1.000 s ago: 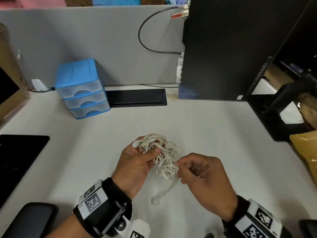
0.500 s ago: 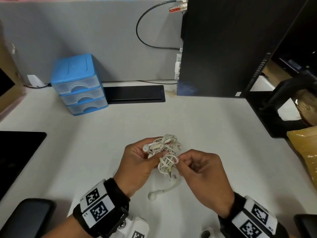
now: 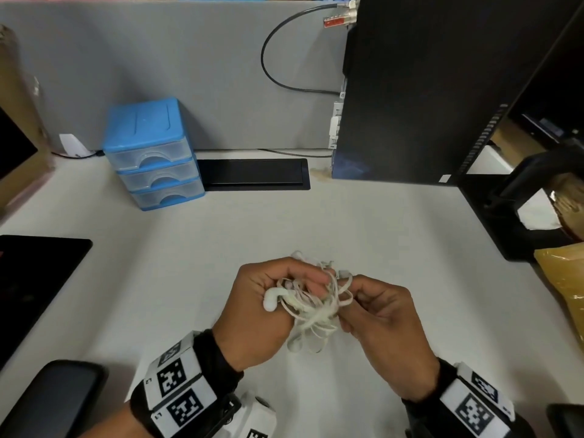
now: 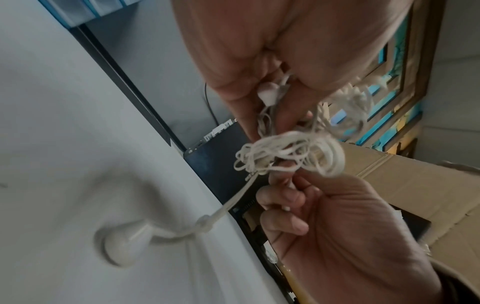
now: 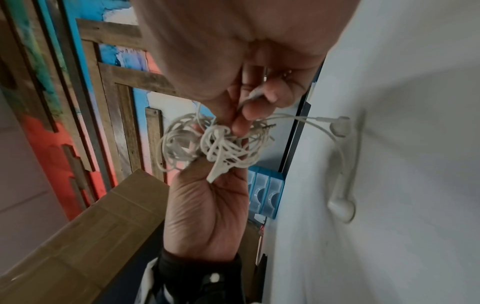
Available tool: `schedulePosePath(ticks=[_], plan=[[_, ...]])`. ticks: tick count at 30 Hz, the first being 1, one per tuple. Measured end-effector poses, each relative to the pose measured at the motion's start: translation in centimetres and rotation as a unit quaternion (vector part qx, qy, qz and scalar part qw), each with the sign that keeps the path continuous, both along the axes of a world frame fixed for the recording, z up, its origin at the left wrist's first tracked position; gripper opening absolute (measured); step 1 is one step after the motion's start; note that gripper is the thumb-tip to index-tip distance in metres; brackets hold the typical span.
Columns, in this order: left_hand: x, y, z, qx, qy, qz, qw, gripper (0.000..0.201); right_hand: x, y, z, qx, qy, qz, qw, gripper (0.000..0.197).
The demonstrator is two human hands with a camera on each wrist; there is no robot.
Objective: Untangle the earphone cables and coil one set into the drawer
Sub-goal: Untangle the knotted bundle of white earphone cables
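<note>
A knot of white earphone cables [image 3: 316,298] hangs between both hands just above the white desk [image 3: 347,222]. My left hand [image 3: 268,308] grips the left side of the tangle [image 5: 207,144], an earbud [image 3: 272,299] sticking out over its thumb. My right hand [image 3: 376,314] pinches a strand on the right side of the tangle [image 4: 291,156]. One earbud [image 4: 119,244] trails down and lies on the desk. The small blue drawer unit [image 3: 151,153] with three translucent drawers, all closed, stands at the back left.
A black computer tower [image 3: 436,90] stands at the back right, with a black monitor foot [image 3: 518,213] and a yellow packet [image 3: 565,279] to its right. A flat black panel [image 3: 256,173] lies beside the drawers. A dark tablet [image 3: 34,279] lies at the left edge.
Both hands have closed in on the tangle and lifted it slightly. The left hand has turned, so an earbud now sticks out over its thumb. The bundle is bunched tighter.
</note>
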State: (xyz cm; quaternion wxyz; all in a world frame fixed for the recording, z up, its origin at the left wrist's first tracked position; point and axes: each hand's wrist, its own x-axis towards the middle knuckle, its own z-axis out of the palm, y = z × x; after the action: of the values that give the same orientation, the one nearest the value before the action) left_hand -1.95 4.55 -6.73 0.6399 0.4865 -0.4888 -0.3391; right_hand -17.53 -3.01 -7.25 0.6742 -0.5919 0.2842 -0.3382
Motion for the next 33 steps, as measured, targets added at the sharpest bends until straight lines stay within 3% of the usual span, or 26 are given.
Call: schedulePosePath(ticks=[6, 11, 17, 23, 26, 29, 33], plan=[[0.6, 0.1, 0.8, -0.048, -0.054, 0.032, 0.997, 0.008, 0.1, 0.2, 0.5, -0.029, 0.011, 0.025, 0.999, 0.011], [0.0, 0.1, 0.5, -0.059, 0.035, -0.008, 0.998, 0.012, 0.0, 0.2, 0.7, 0.011, -0.009, 0.024, 1.000, 0.008], [0.1, 0.0, 0.1, -0.030, 0.047, -0.013, 0.998, 0.011, 0.0, 0.4, 1.0, 0.066, -0.025, 0.007, 0.997, 0.020], [0.4, -0.1, -0.4, -0.045, 0.014, 0.020, 0.999, 0.018, 0.0, -0.1, 1.0, 0.066, 0.032, 0.046, 0.996, 0.008], [0.9, -0.2, -0.6, -0.028, -0.015, 0.049, 0.998, 0.009, 0.0, -0.2, 0.2, 0.049, 0.073, 0.013, 0.996, 0.012], [1.7, -0.3, -0.6, -0.025, -0.041, 0.058, 0.997, 0.039, 0.0, -0.4, -0.1, 0.024, 0.073, -0.019, 0.997, 0.006], [1.7, -0.2, -0.3, -0.014, -0.038, -0.014, 0.999, 0.040, -0.3, -1.4, 0.7, -0.023, 0.055, -0.085, 0.995, 0.006]])
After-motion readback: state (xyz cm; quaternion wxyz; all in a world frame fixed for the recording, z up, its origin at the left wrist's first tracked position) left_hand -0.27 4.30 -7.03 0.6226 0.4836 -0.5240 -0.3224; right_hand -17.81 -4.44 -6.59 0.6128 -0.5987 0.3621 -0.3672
